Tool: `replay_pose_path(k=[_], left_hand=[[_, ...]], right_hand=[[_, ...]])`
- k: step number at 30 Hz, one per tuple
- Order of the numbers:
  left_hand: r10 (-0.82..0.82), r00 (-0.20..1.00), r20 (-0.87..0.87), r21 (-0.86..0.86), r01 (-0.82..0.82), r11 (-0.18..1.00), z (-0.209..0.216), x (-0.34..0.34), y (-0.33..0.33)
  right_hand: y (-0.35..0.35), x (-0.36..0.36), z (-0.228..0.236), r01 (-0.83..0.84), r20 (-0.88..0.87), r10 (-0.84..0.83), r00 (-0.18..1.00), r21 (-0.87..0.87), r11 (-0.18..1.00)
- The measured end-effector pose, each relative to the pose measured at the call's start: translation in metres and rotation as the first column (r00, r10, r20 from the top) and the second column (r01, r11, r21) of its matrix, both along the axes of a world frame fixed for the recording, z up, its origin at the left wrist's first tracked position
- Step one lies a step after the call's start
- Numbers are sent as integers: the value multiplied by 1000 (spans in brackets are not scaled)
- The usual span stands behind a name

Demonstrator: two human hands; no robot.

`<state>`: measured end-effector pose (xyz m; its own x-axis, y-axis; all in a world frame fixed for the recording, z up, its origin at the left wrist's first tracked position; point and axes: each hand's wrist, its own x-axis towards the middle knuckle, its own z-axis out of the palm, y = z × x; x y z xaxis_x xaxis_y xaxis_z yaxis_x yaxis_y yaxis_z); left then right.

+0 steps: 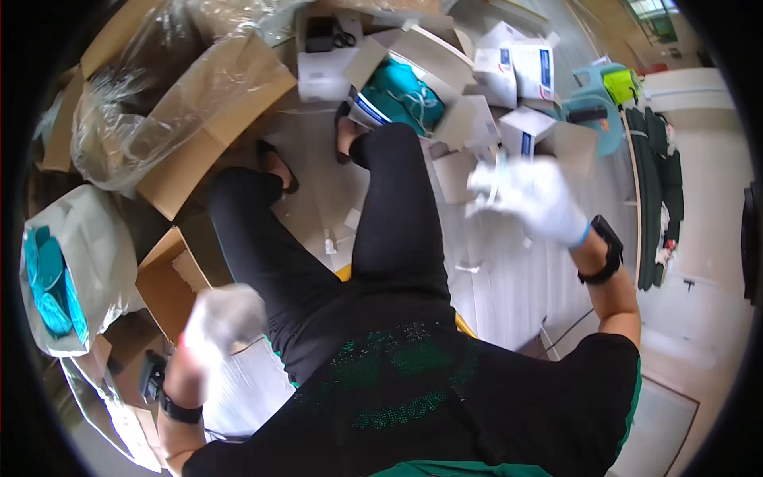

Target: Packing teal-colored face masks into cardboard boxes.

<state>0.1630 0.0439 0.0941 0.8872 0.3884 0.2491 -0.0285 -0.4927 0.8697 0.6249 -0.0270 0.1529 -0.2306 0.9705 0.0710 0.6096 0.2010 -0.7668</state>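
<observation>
Standing close by, watching a seated person at work. Right hand, white-gloved, is hovering over the floor; its fingers appear to be pressing together on a thin whitish piece, kind unclear. Left hand, also gloved, is blurring; cannot tell whether its fingers are apart or together, nor whether they are holding anything. Beyond the right fingers and to their left, an open carton is holding a loose heap of teal pieces with pale straps. Ahead of the left fingers and off to their left, a pale bag is showing a teal stack at its mouth. Progress, as I am judging it: somewhere midway. A good heap is lying in the carton, the stack is waiting in the bag, and the whitish piece is not resting anywhere yet. White boxes are standing beyond the right fingers; whether they are counting as finished is not showing. Scraps are lying nearer the body than those fingers, so tidying is seemingly remaining
</observation>
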Motion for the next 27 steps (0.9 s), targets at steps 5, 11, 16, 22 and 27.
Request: replay_pose_path(k=[5,11,16,22,27], left_hand=[[456,890,6,-931,-161,327,-10,54,8],[345,938,23,-796,-192,574,-54,174,27],[355,902,246,-664,-110,739,-94,234,24],[339,941,14,-937,-106,334,-76,250,16],[191,981,-25,-854,-121,506,-81,240,19]], right_hand=[[39,2,6,378,-333,-684,649,-639,670],[55,-16,-33,247,-239,-308,921,-252,936],[68,-27,-54,-102,620,-89,780,265,959],[74,-25,-69,-86,323,14,946,208,974],[79,-19,-71,-33,284,-17,959,170,985]])
